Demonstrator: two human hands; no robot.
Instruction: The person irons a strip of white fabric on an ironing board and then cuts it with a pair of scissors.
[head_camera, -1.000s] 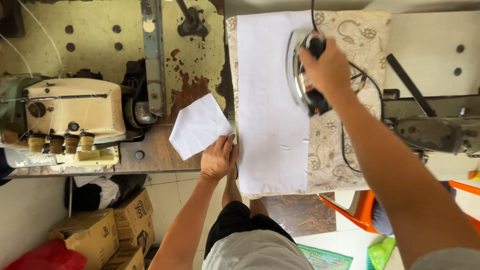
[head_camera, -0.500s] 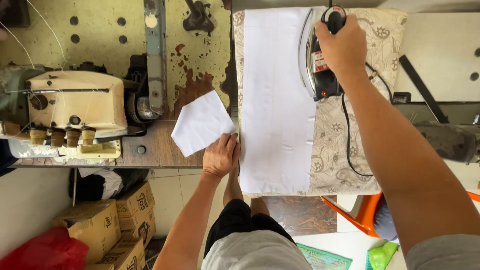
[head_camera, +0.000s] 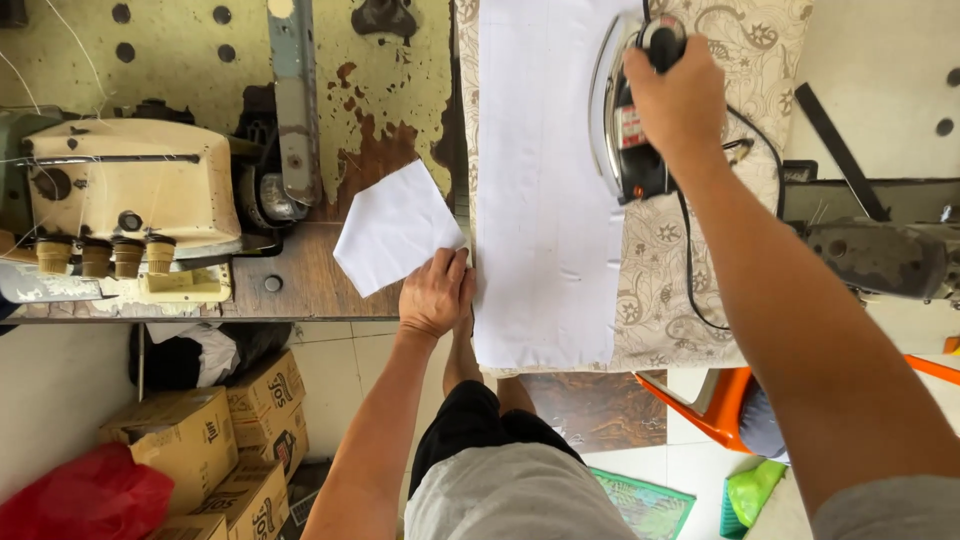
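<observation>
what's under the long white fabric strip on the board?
Under the long white fabric strip: a beige paisley-print padded board cover, visible along its right and top-left edges. The part directly beneath the strip is covered.

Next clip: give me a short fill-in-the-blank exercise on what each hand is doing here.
1. The right hand holds the ____ by its handle.
2. The iron rests on the long white cloth, at its ____ edge.
3. The left hand lies beside a folded ____ cloth piece.

Missing words: iron; right; white

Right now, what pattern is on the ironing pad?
Beige pad with brown paisley swirls; head view.
</observation>
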